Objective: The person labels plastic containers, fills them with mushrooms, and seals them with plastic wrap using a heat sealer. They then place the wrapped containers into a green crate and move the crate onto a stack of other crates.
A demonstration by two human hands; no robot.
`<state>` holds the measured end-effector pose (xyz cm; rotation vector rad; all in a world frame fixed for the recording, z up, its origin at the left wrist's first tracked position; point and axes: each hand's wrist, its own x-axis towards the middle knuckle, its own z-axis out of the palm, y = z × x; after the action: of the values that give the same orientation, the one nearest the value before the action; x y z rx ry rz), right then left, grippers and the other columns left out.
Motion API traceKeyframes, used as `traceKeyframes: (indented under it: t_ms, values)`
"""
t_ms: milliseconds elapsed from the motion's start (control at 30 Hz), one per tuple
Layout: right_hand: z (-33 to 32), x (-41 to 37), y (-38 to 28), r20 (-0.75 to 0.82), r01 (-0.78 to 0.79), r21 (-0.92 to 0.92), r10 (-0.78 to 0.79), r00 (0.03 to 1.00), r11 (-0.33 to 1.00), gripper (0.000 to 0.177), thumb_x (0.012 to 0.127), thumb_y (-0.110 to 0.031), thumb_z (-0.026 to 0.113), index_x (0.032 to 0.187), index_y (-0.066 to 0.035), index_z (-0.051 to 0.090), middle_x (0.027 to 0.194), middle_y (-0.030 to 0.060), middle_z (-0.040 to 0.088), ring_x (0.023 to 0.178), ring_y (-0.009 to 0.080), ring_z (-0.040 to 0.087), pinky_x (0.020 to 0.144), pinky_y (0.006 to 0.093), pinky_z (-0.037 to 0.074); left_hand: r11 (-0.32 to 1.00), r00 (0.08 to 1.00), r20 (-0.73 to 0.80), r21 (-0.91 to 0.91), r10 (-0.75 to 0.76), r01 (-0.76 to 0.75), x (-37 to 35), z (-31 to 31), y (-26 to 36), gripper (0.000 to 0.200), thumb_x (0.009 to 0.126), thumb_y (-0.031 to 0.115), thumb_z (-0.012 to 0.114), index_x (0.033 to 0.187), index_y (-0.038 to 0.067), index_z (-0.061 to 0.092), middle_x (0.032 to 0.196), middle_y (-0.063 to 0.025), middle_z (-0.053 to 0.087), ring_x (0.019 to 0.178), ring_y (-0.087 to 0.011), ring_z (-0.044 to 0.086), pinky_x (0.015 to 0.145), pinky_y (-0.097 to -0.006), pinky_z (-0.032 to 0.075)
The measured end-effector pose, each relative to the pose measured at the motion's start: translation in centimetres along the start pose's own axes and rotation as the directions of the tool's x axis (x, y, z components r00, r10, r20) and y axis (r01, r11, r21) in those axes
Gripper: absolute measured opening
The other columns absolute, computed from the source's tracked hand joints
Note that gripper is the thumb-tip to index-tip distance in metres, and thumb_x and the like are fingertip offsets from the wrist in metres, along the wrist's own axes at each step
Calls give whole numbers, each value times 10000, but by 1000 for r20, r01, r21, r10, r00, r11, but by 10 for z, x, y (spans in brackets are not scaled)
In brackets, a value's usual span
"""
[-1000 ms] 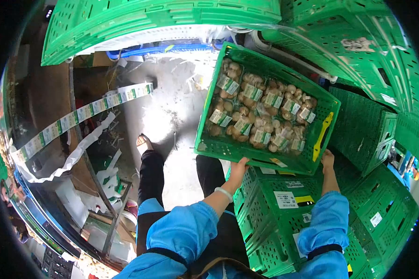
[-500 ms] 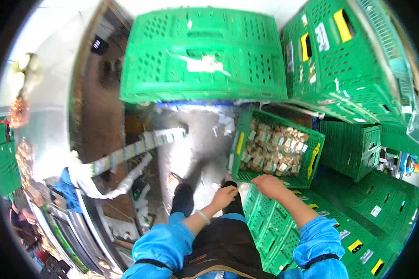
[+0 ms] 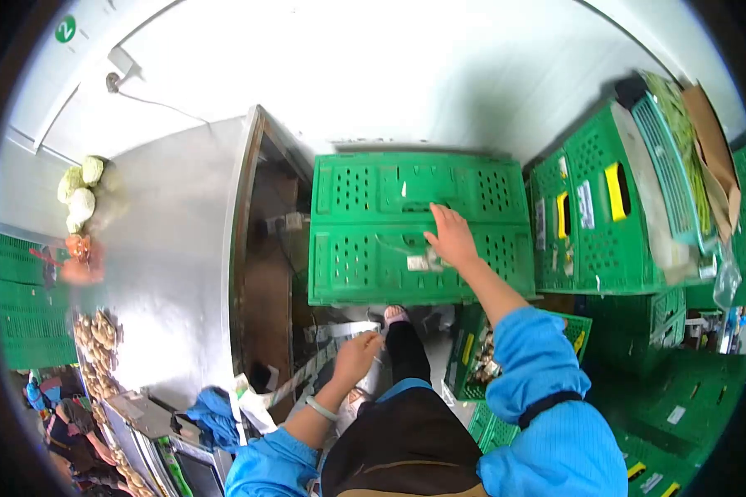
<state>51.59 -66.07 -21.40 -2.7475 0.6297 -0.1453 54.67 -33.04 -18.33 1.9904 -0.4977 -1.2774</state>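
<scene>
My right hand (image 3: 454, 238) reaches up to the front of two stacked green plastic crates (image 3: 352, 286), its fingers stretched out at the handle slot of the upper one and the thumb apart. A torn white label (image 3: 419, 263) sticks to the lower crate. Down in front of my body, my left hand (image 3: 356, 358) hangs with its fingers curled in and nothing showing in them. A strip of labels (image 3: 317, 362) trails beside it. Below my right forearm, a green crate (image 3: 578, 325) of brown produce packs (image 3: 483, 364) is partly hidden by my sleeve.
On the left stands a metal table (image 3: 170, 240) with cabbages (image 3: 81, 199) and knobbly brown produce (image 3: 99, 335). More green crates (image 3: 588, 232) are stacked at right, holding long green vegetables (image 3: 680, 141). Other people (image 3: 70, 422) are at the lower left. A white wall (image 3: 389, 66) rises behind.
My right hand has left the rim of the produce crate and moved up to the stacked crates' handle slot. The view has tilted up, showing more wall.
</scene>
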Motion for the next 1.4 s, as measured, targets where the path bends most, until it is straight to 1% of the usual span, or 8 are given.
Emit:
traceKeyframes:
  t_ms: [167, 300, 500, 700, 867, 1033, 1267, 1400]
  values:
    - [-21, 94, 33, 699, 166, -64, -75, 712, 984, 457, 798, -403, 672, 1055, -40, 567, 929, 186, 637, 873, 375, 610, 778, 474, 493, 986, 998, 46, -161, 48, -40, 79, -3, 58, 274, 911, 258, 559, 1081, 53, 626, 837, -109, 683, 700, -253, 660, 673, -332, 516]
    - [-97, 168, 60, 289, 198, 35, -200, 936, 980, 317, 877, -386, 585, 987, -89, 573, 924, 108, 639, 893, 321, 600, 733, 449, 487, 730, 730, -235, 478, 642, -488, 170, 10, 105, 327, 842, 237, 623, 1101, 38, 610, 1071, -121, 626, 995, -307, 577, 828, -395, 470]
    - [-87, 194, 80, -101, 322, -289, -363, 926, 902, 318, 880, -227, 574, 1179, -118, 588, 1059, 65, 583, 1003, 258, 540, 854, 413, 471, 668, 852, 50, 598, 522, -444, 217, 36, 142, 278, 778, 220, 634, 974, 24, 651, 1015, -147, 610, 986, -313, 565, 797, -422, 468]
    - [-33, -14, 98, 513, 549, 119, -525, 680, 827, 348, 806, -237, 633, 1103, -65, 577, 1139, 125, 572, 1126, 334, 490, 995, 465, 379, 735, 394, 829, -30, 397, -677, 104, 41, 158, 296, 856, 336, 579, 747, 61, 585, 805, -136, 587, 781, -380, 578, 686, -466, 467]
    - [42, -83, 129, 573, 620, 162, -585, 574, 768, 214, 758, -288, 664, 769, -75, 647, 882, 98, 595, 978, 303, 542, 922, 455, 413, 382, 657, 541, 540, 525, -750, 207, 71, 78, 269, 831, 370, 584, 758, 120, 650, 824, -43, 609, 894, -278, 563, 842, -450, 431]
    - [21, -97, 131, 567, 496, 104, -461, 683, 862, 205, 765, -255, 630, 661, -78, 639, 696, 79, 583, 740, 268, 598, 683, 404, 472, -56, 466, 663, 607, 586, -793, 238, 89, 24, 131, 729, 270, 606, 683, 160, 660, 802, -12, 609, 901, -227, 542, 918, -409, 375]
    - [-118, -151, 222, 396, -18, -173, 86, 914, 985, 138, 740, -122, 670, 675, -53, 569, 700, 125, 545, 725, 326, 587, 666, 436, 469, 277, 922, 356, 880, 153, -386, 142, -59, 110, 402, 853, 396, 566, 609, 81, 628, 697, -72, 592, 757, -279, 539, 741, -399, 445]
    - [-115, -138, 194, 264, -27, -243, 93, 960, 970, 211, 756, -79, 670, 940, -29, 577, 933, 158, 562, 965, 335, 561, 796, 409, 464, 120, 729, 451, 803, 515, -583, 122, -111, 90, 249, 802, 230, 642, 959, 41, 603, 972, -98, 595, 979, -290, 538, 894, -394, 442]
